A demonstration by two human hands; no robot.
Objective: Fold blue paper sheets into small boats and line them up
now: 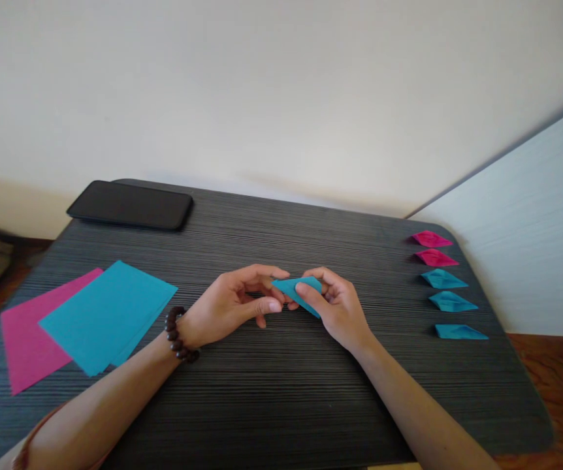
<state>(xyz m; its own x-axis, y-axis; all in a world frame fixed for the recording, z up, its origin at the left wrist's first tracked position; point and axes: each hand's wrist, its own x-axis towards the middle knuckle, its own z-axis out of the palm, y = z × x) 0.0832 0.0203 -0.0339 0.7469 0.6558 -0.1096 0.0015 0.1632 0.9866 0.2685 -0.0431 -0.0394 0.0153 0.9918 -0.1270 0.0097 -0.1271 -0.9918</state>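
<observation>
A small folded piece of blue paper (294,287), roughly triangular, is held just above the middle of the table. My right hand (337,307) pinches it, thumb on the near face and fingers behind. Close to the paper's left tip is my left hand (242,297), its thumb and index finger apart around that tip. Whether the left hand's rear fingers touch the paper, I cannot tell. A dark bead bracelet (176,333) circles the left wrist.
The dark table (281,391) meets a pale wall. At the left lie blue sheets (110,320) overlapping a pink sheet (31,333). A black phone (132,205) rests at the back left. Two pink folded boats (435,257) and three blue folded boats (452,301) line the right side.
</observation>
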